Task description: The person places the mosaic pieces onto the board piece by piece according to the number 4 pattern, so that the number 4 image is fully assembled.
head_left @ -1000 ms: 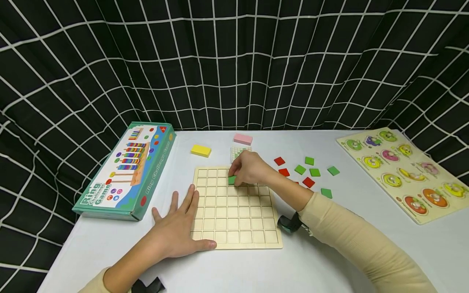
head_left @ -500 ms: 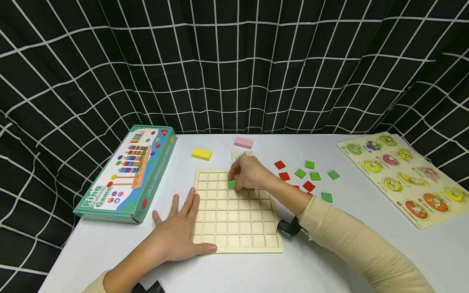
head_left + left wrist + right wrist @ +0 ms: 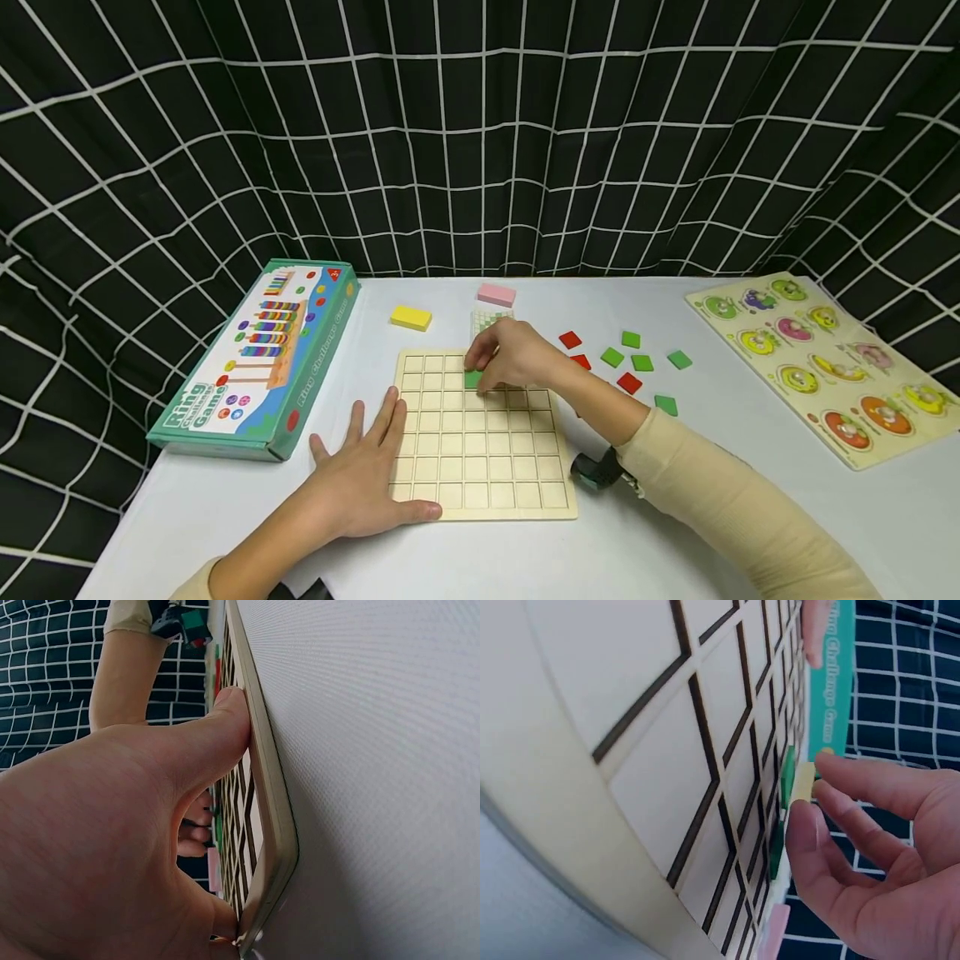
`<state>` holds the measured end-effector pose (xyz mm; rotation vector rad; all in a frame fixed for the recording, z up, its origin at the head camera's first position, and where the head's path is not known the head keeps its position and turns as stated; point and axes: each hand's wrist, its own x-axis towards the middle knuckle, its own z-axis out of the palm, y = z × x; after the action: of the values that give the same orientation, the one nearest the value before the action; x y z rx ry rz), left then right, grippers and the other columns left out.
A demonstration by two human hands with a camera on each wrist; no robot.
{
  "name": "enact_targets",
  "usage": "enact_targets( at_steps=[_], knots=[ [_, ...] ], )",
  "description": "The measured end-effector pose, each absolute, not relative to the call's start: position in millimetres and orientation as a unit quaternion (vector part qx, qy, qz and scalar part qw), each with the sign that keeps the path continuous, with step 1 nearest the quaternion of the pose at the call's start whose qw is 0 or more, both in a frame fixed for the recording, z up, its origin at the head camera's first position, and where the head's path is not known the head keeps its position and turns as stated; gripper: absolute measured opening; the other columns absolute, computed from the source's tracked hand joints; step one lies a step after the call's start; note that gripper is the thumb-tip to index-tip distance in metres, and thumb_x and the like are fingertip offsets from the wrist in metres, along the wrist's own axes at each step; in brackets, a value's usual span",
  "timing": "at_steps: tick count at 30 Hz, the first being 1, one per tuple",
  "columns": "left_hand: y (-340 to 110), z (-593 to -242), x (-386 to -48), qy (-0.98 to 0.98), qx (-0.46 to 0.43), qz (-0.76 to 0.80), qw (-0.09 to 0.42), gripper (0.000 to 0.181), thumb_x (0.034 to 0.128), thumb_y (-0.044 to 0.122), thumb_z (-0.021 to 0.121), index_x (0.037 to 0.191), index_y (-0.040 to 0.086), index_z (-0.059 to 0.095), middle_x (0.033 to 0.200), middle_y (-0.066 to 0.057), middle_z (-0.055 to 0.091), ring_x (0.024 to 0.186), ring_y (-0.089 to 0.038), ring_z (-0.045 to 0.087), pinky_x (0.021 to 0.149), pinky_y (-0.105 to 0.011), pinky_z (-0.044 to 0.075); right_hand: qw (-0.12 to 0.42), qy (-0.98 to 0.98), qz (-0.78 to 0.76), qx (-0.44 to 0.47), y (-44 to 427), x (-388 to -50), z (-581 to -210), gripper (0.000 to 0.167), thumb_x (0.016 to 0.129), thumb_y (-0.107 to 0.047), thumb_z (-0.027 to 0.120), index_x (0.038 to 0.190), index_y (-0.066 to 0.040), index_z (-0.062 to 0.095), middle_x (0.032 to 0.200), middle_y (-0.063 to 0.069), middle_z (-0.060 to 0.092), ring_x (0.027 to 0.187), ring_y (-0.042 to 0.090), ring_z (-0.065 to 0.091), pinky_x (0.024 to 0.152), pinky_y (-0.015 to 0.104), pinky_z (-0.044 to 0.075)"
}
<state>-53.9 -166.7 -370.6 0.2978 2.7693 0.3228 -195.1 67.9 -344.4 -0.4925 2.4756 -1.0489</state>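
A pale wooden grid board (image 3: 480, 471) lies on the white table. My left hand (image 3: 360, 483) rests at its left side with spread fingers, the thumb (image 3: 217, 731) pressing on the front rim. Over the far rows, my right hand (image 3: 517, 354) pinches a green square tile (image 3: 472, 380) between thumb and fingers, low at the board. In the right wrist view this green tile (image 3: 787, 778) sits beside the fingertips, and a second green tile (image 3: 778, 851) lies on the grid nearby; the right hand hides that one from the head view.
Loose red tiles (image 3: 629, 382) and green tiles (image 3: 642, 362) lie right of the board. Behind it are a small pattern card (image 3: 489, 321), a pink block (image 3: 497, 294) and a yellow block (image 3: 411, 317). A game box (image 3: 258, 358) stands left, a fruit puzzle board (image 3: 817, 358) right.
Both hands keep nearly the same place on the board. The right fingers stay at the green tile, with only a slight shift of the head view.
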Motion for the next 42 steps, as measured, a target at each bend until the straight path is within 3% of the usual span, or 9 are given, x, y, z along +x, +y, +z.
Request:
enact_targets(
  at_steps=[17, 26, 32, 42],
  knots=[
    [-165, -370, -53, 0.975, 0.111, 0.11, 0.158, 0.139, 0.0699, 0.089, 0.068, 0.166, 0.003, 0.017, 0.177, -0.011, 0.001, 0.155, -0.059, 0.012, 0.091, -0.097, 0.014, 0.178, 0.865, -0.431, -0.186, 121, -187, -327, 0.024, 0.087, -0.007, 0.08, 0.111, -0.004, 0.078, 0.115, 0.014, 0.074, 0.092, 0.023, 0.069, 0.079, 0.032, 0.056],
    [-165, -370, -53, 0.975, 0.113, 0.112, 0.158, 0.139, 0.0707, 0.089, 0.068, 0.166, 0.003, 0.016, 0.177, -0.01, 0.0, 0.155, -0.059, 0.011, 0.091, -0.097, 0.013, 0.162, 0.875, -0.433, -0.142, 157, -187, -321, 0.027, 0.089, -0.01, 0.081, 0.115, -0.007, 0.078, 0.115, 0.015, 0.073, 0.094, 0.027, 0.068, 0.084, 0.044, 0.058],
    [-166, -370, -52, 0.975, 0.115, 0.113, 0.155, 0.139, 0.0704, 0.089, 0.068, 0.166, 0.002, 0.017, 0.177, -0.01, 0.001, 0.155, -0.059, 0.012, 0.091, -0.097, 0.013, 0.156, 0.877, -0.438, -0.119, 181, -188, -319, 0.028, 0.091, -0.008, 0.077, 0.119, -0.006, 0.077, 0.121, 0.017, 0.071, 0.101, 0.028, 0.065, 0.089, 0.039, 0.056],
    [-166, -370, -52, 0.974, 0.109, 0.12, 0.159, 0.138, 0.0705, 0.087, 0.07, 0.167, 0.004, 0.016, 0.177, -0.009, 0.0, 0.156, -0.057, 0.01, 0.094, -0.097, 0.011, 0.146, 0.875, -0.45, -0.102, 215, -195, -322, 0.032, 0.093, -0.005, 0.074, 0.125, 0.001, 0.072, 0.124, 0.023, 0.068, 0.097, 0.027, 0.066, 0.084, 0.035, 0.06]
  ],
)
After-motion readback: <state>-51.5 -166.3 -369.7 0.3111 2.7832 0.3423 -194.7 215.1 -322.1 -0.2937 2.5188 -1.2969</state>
